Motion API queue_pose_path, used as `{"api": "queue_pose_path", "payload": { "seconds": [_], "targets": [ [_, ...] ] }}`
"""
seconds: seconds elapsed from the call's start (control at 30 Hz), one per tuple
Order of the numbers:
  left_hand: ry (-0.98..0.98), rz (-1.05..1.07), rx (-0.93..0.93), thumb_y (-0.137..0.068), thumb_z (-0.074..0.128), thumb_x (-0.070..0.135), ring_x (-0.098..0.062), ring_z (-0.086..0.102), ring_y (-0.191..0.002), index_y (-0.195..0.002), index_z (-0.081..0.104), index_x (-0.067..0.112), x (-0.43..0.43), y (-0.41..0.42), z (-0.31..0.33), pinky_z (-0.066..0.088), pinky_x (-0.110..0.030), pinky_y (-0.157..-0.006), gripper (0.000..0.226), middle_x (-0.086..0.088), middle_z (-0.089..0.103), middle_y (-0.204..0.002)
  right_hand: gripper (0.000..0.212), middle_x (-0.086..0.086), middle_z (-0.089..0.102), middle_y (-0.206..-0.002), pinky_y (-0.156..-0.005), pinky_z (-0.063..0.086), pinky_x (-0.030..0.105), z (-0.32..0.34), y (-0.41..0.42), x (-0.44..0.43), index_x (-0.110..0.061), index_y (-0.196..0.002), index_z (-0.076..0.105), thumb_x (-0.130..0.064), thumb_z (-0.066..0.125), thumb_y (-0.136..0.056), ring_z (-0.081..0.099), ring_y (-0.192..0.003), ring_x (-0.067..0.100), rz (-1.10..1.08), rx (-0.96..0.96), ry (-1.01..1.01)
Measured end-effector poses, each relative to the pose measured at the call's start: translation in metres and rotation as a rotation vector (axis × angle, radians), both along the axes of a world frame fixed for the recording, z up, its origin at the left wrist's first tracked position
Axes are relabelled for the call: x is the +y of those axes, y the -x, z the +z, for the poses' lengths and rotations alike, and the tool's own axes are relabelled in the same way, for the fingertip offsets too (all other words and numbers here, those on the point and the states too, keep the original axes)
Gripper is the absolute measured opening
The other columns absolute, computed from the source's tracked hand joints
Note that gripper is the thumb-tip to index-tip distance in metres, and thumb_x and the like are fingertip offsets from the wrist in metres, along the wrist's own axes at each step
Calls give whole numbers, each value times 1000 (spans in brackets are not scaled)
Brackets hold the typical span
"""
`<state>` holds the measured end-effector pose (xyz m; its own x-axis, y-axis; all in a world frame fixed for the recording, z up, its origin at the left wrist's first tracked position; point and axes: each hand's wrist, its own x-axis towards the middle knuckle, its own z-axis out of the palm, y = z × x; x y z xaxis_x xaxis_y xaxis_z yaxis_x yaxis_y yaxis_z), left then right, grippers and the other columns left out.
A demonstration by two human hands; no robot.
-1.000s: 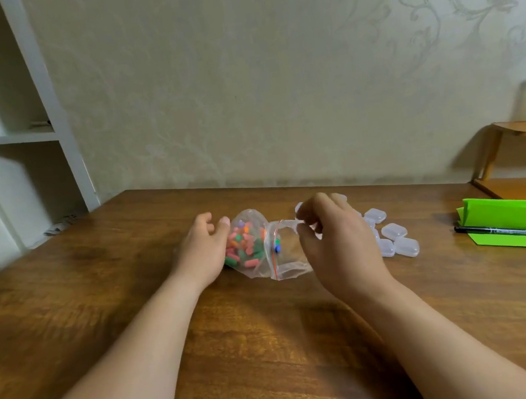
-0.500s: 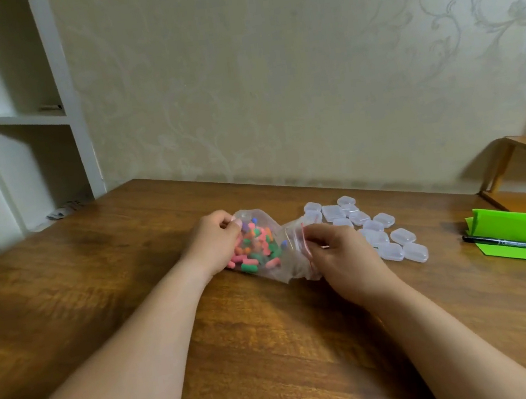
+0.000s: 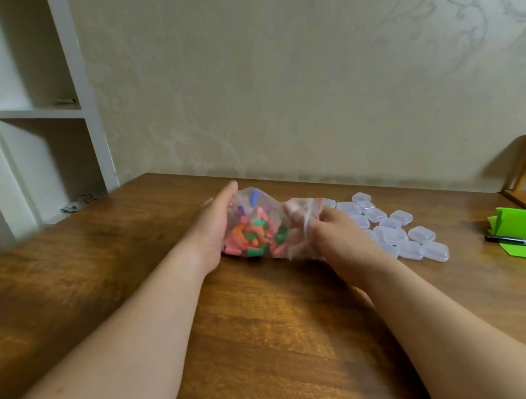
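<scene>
Left of clear boxes [image 3: 405, 249], bag [image 3: 259, 230]: left fingers [image 3: 228, 190] flat alongside, right fingers [image 3: 327, 217] tight on its mouth.

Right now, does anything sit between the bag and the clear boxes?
Only the right hand, which grips the bag at its mouth end, lies between it and the boxes. The left hand rests against the bag's other side.

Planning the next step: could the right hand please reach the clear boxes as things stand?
Probably yes: the clear boxes lie beside the right hand, nothing between, though it grips the bag.
</scene>
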<state>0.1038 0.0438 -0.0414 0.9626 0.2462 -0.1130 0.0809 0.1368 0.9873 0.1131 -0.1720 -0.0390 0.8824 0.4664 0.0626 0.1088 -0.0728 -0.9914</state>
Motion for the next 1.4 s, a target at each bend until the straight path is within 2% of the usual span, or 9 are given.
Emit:
{"api": "queue_pose_path", "payload": {
  "seconds": [0.37, 0.53, 0.7, 0.87, 0.93, 1.0, 1.2, 1.3, 1.4],
  "targets": [
    [-67, 76, -268, -106, 62, 49, -20, 76, -116, -127, 72, 29, 1, -13, 1, 59, -48, -105, 31, 1, 81, -120, 11, -12, 71, -93, -63, 50, 12, -5, 13, -1, -34, -103, 67, -36, 58, -108, 68, -81, -3, -16, -492, 350],
    [-197, 34, -231, -108, 53, 58, -15, 76, -114, -129, 72, 27, -4, -9, -4, 58, -37, -100, 41, 5, 81, -116, 43, -18, 73, -99, -76, 51, 13, -1, 20, 1, -29, -109, 68, -59, 37, -108, 70, -96, 1, -31, -595, 118],
    [-141, 18, -217, -109, 52, 52, -17, 79, -105, -129, 68, 29, -6, -1, -4, 62, -40, -95, 35, 0, 82, -114, 45, -4, 64, -134, -104, 55, 31, 6, 11, 2, -22, -142, 63, -19, 73, -99, 60, -119, 6, -72, -745, 464],
    [-95, 118, -261, -108, 52, 57, -19, 79, -108, -133, 67, 26, -2, -1, -4, 62, -45, -98, 42, -2, 81, -117, 44, -13, 69, -118, -90, 57, 22, 6, 18, 11, -25, -144, 60, -40, 66, -103, 66, -101, 2, -37, -697, 491],
    [-123, 112, -255, -107, 51, 61, -17, 78, -110, -135, 67, 26, -2, -2, -5, 61, -40, -97, 48, 0, 81, -118, 21, -23, 70, -97, -76, 51, 11, 4, 21, 7, -29, -115, 70, -45, 59, -105, 66, -91, -5, -80, -664, 380],
    [-172, 82, -223, -105, 49, 64, -14, 77, -111, -132, 69, 30, -2, -2, -7, 60, -33, -91, 48, 4, 81, -118, 34, -21, 68, -78, -63, 44, 12, 9, 23, 3, -27, -85, 66, -36, 48, -113, 64, -78, 0, -94, -730, 295],
    [-222, 41, -186, -108, 48, 60, -16, 67, -127, -152, 57, 29, -6, -6, -9, 53, -40, -111, 54, 3, 72, -137, 26, 9, 68, -118, -95, 52, 29, 3, 8, 13, -9, -127, 70, -8, 60, -103, 66, -110, 24, -73, -794, 591],
    [-206, 73, -197, -108, 47, 60, -16, 64, -130, -153, 55, 31, -8, -6, -8, 52, -42, -113, 54, 3, 68, -141, 44, 8, 66, -125, -99, 55, 37, 15, -6, 26, -16, -146, 55, -34, 62, -106, 66, -110, 23, 27, -530, 899],
    [-155, 84, -230, -108, 47, 58, -17, 70, -125, -150, 57, 28, -9, -6, -7, 58, -40, -105, 52, 0, 72, -135, 31, -4, 65, -106, -88, 57, 31, 2, -8, 29, -19, -125, 66, -43, 54, -109, 64, -91, 12, -87, -844, 930]
  ]
}}
